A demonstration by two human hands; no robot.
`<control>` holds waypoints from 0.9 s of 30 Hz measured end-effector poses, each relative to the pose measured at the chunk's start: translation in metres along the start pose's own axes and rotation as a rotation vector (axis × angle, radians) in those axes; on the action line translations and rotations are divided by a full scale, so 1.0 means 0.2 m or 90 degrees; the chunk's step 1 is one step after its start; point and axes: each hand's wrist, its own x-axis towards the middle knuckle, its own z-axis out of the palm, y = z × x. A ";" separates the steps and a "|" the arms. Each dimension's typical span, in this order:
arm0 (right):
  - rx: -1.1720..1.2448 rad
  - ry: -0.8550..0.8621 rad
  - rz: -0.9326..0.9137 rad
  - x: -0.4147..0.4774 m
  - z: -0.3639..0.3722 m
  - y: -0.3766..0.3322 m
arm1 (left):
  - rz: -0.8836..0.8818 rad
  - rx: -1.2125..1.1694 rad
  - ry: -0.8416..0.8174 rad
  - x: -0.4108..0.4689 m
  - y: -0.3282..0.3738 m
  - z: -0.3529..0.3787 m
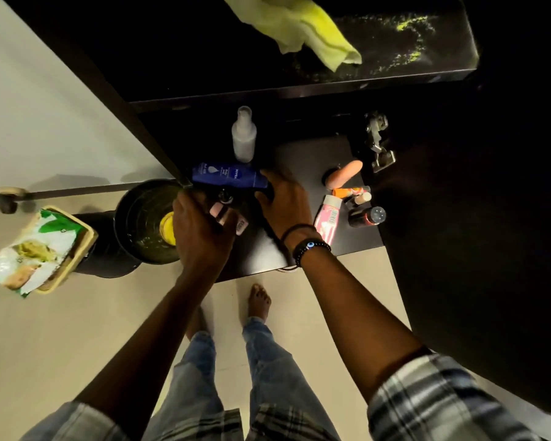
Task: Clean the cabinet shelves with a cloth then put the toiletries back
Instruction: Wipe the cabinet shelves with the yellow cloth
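The left hand (201, 230) is curling its fingers round a cluster of small pink bottles (224, 215), holding them at the front left corner of the lower shelf (303, 151). The right hand (283, 202) is closing finger and thumb on the near end of the blue Nivea bottle (228, 176), which is lying on its side just behind the pink ones (whether it is already lifting is not clear).

The cloth (306, 30) is lying bunched on the upper shelf (204, 58), in neither hand. So the step in hand is probably moving toiletries, either clearing this shelf for wiping or setting them back; I cannot say which. The next move is calling for both loads to be carried clear without tipping the rest.

A clear spray bottle (244, 135) is standing just behind the blue one and is looking easy to knock. To the right, an orange tube (347, 191), a pink tube (328, 218) and a dark bottle (366, 216) are crowding together near the right wrist. A door hinge (379, 144) is jutting in beyond them. On the floor to the left, a black bucket (140, 224) is sitting under the left hand, with a basket (86, 237) beside it.
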 end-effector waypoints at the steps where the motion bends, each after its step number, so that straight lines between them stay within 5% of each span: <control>1: -0.025 -0.006 -0.010 0.02 0.00 0.00 | 0.010 0.011 0.000 0.02 0.00 0.00; 11: -0.173 -0.082 -0.061 0.12 -0.06 0.01 | 0.098 0.035 -0.038 0.12 0.04 0.02; 20: -0.370 -0.070 -0.131 0.22 -0.51 -0.02 | 0.140 -0.095 -0.095 0.05 0.17 0.08; 27: -0.403 -0.036 -0.036 0.25 -0.78 0.04 | 0.151 -0.051 -0.110 0.05 0.39 0.29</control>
